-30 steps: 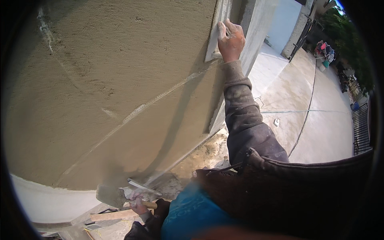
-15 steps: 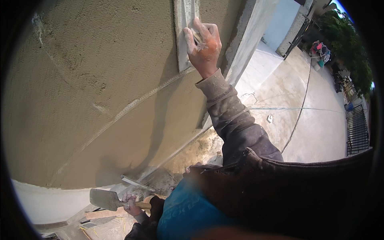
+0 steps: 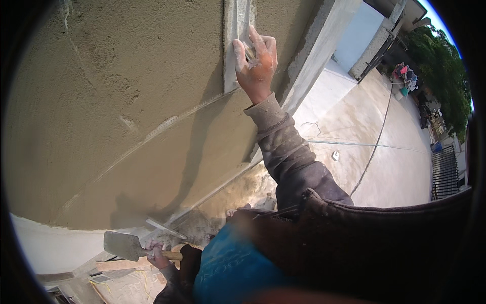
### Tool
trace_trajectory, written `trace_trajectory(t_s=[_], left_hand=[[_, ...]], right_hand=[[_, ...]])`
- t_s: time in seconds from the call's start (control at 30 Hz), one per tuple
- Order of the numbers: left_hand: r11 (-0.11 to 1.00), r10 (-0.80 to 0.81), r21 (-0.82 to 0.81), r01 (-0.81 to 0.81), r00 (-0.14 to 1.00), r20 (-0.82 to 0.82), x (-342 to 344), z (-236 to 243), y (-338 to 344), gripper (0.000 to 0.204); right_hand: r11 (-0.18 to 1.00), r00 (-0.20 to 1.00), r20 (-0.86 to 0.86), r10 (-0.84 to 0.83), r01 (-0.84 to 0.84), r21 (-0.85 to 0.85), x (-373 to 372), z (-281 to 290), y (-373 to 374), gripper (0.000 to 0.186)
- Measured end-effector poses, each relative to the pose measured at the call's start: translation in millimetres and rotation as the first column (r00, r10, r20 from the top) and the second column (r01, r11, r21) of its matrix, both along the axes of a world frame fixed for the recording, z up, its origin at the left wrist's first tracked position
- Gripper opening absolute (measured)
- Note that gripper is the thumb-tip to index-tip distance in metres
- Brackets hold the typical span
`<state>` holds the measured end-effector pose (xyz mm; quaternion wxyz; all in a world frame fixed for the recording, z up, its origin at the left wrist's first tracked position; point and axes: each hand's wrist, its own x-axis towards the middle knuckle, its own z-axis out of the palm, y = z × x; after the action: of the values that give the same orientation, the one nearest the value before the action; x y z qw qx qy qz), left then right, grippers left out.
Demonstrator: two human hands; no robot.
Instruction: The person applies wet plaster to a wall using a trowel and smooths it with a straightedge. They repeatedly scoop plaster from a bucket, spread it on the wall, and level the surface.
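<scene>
My right hand (image 3: 257, 71) is raised to the plastered wall (image 3: 167, 66), its fingers closed round the grip of a long, pale plastering float (image 3: 237, 20). The float lies against the grey-brown plaster, and its lower end meets a thin raised ridge (image 3: 162, 127) that runs down to the left. Low on the left, my left hand (image 3: 158, 254) grips the wooden handle of a flat, square-ended trowel (image 3: 123, 245). The trowel blade points left, apart from the wall. Pale plaster dust coats both hands.
Right of the float stands a pale column edge (image 3: 316, 50). A thin straight bar (image 3: 166, 229) leans near the wall's foot. Wooden boards (image 3: 119, 265) lie below the trowel. A dark line crosses the concrete floor (image 3: 400, 167), with a metal gate (image 3: 445, 172) farther right.
The view has turned slightly, shifting the wall and floor in the picture. Both hands keep their tools; any slide of the float along the plaster is too small to tell.
</scene>
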<state>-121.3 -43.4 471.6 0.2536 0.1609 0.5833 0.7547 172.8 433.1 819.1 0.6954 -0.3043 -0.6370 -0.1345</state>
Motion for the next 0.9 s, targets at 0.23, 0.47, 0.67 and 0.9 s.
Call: trace_trajectory(t_s=[0.23, 0.47, 0.67, 0.9], left_hand=[[0.995, -0.006, -0.096, -0.003, 0.995, -0.099, 0.7, 43.6, 18.8, 0.041], [0.991, 0.065, -0.110, -0.075, 0.994, -0.091, 4.3, 36.8, -5.7, 0.038], [0.992, 0.093, -0.087, -0.095, 0.995, -0.019, -1.2, 37.2, -23.0, 0.037], [0.993, 0.117, -0.007, -0.117, 0.993, -0.021, -9.6, 40.8, -30.6, 0.037]], right_hand=[[0.984, 0.951, 0.275, 0.138, -0.164, 0.075, -63.1, 92.2, -31.1, 0.038], [0.996, 0.870, 0.487, -0.073, 0.036, 0.086, -64.3, -10.3, -58.3, 0.059], [0.909, 0.865, 0.311, 0.395, -0.417, 0.005, -102.7, 96.3, -68.4, 0.053], [0.553, 0.301, 0.471, 0.829, -0.317, -0.770, -201.0, 37.2, -170.4, 0.065]])
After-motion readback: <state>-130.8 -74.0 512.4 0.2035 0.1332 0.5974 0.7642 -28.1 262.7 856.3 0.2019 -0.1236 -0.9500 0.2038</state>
